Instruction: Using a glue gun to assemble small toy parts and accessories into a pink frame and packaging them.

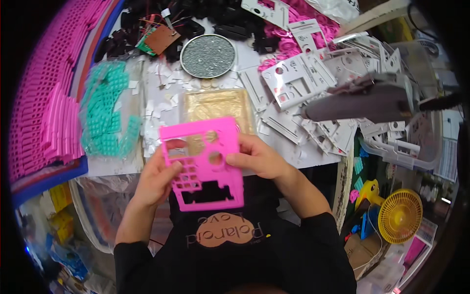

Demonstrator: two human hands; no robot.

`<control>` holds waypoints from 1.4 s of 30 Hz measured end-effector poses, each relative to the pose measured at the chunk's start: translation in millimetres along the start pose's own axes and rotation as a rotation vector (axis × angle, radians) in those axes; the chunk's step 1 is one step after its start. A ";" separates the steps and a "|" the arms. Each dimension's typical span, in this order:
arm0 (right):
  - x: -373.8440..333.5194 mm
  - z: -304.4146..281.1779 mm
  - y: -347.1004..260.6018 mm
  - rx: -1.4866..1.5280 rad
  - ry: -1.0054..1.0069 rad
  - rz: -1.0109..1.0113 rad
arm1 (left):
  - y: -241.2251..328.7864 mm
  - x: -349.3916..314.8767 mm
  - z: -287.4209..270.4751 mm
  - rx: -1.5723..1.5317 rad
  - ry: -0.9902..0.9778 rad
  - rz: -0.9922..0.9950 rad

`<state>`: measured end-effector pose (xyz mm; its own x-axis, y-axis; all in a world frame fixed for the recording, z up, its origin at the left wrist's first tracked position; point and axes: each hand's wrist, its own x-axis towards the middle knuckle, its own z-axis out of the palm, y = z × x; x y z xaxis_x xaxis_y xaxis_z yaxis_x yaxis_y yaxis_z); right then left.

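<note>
Head view: a bright pink rectangular plastic panel with cut-outs (218, 172), held between left hand (157, 177) and right hand (259, 157)

Largest is the white surface (298, 156), spread with loose parts. At its left, stacked pink perforated plastic panels (49, 83) fill a blue-rimmed tray (49, 183). At its right lies a heap of white plastic panels with cut-outs (296, 81), partly behind a dark grey barrel-shaped tool (362, 102). A clear bag of teal rubbery keypads (105, 108) lies just beside the tray.

The pink panel is at the near edge of the surface, seemingly raised, its top overlapping a flat gold-coloured plastic-wrapped pack (215, 105) in view. The left grip pinches its left edge, thumb over the small lattice; the right grip pinches the right edge, thumb beside the round hole, fingers behind.

The step in hand appears to be handling this single panel. The next move would call for even pressure from both thumbs, as the lattice bars look thin.

Smallest are tiny silvery metal pieces (208, 55), heaped in a round tin (207, 77) beyond the pack.
</note>
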<state>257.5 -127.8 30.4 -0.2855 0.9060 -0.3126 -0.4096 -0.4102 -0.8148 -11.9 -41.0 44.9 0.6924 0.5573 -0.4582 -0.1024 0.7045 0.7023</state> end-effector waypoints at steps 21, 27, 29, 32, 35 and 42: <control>-48.5 -42.8 -93.4 -1.108 0.777 -0.938 | -36.5 50.3 35.8 0.037 0.205 0.484; -17.5 55.9 -48.4 -0.947 0.321 -0.750 | -46.2 42.3 61.7 0.120 -0.088 0.580; -1.1 50.3 -48.9 -1.121 0.277 -0.881 | -40.6 34.9 55.4 0.115 -0.072 0.462; -13.3 32.5 -63.0 -1.295 0.420 -1.004 | -26.0 22.3 44.5 -0.091 -0.034 0.326; -0.6 19.0 -46.5 -0.693 0.552 -0.607 | -18.2 12.4 32.7 -0.320 -0.056 0.210; 28.2 40.2 -8.7 -0.093 0.197 -0.434 | -22.0 18.7 30.6 0.231 0.259 0.604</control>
<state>218.2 -102.9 48.3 0.0679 0.9976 -0.0136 -0.3732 0.0128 -0.9277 25.1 -59.5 37.6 0.3666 0.9293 -0.0452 -0.2419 0.1422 0.9598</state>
